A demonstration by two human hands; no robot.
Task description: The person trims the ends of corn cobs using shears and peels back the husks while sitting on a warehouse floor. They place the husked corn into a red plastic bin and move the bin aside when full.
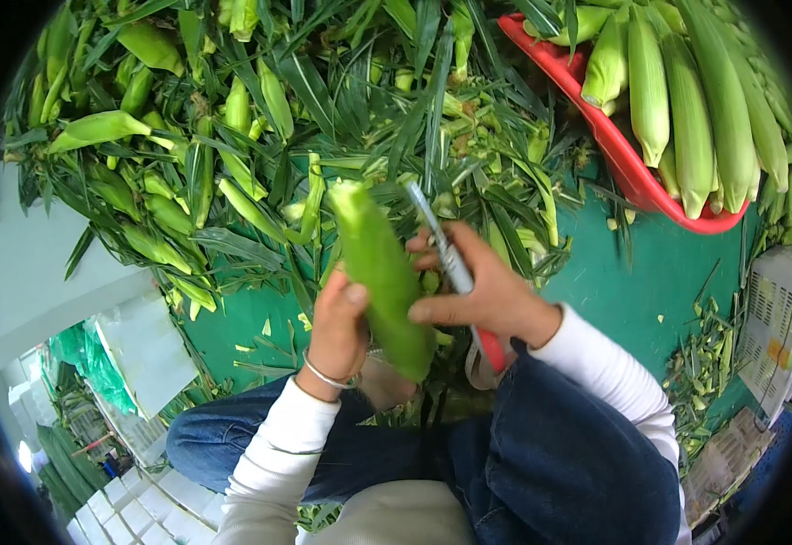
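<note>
A green ear of corn in its husk (381,272) is held upright in front of me, its pale cut end pointing away. My left hand (338,323) grips its left side, the thumb lying along the husk. In my right hand (494,289) is a knife-like tool (457,269), grey along its length with a red end toward me; motion blur hides its finer form. The right thumb reaches to the right side of the ear, and I cannot tell whether it touches.
Unsorted corn ears and leaves (232,129) are heaped ahead and to the left. A red plastic basin (617,153) holding several husked-on ears stands at the far right. Husk scraps (702,354) litter the green floor (614,272). White crates (770,327) line the right edge.
</note>
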